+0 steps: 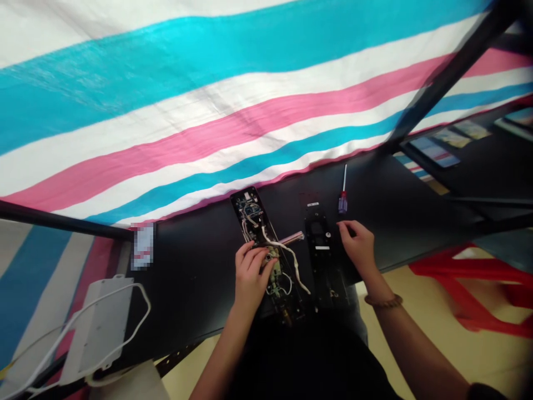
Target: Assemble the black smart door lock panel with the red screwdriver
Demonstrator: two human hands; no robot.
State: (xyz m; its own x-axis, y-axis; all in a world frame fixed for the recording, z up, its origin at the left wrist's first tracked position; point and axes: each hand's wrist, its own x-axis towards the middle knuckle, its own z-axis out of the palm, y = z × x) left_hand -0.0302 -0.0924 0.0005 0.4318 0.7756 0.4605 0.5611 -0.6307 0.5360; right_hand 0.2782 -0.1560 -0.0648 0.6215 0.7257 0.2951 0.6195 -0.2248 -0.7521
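Note:
An opened, long black electronic device [260, 214] lies on the table with circuit boards, white wires and a ribbon-like white cable showing. Over its middle, my left hand [252, 272] has its fingertips closed around a small electronic part [270, 257] at the green circuit board; its exact kind is unclear. To the right lies a black cover panel [320, 230] with white labels. My right hand [358, 244] is beside this panel, thumb and forefinger pinched together; anything between them is too small to make out. Just beyond it rests a screwdriver [342, 201] with a red and purple handle.
A shiny cylindrical piece [292, 238] lies between device and panel. On the black table [187, 283], a blurred packet [142, 246] sits at left, near a white box with cables [100, 322]. Striped sheeting [233, 105] hangs behind; a red stool [458, 283] stands right.

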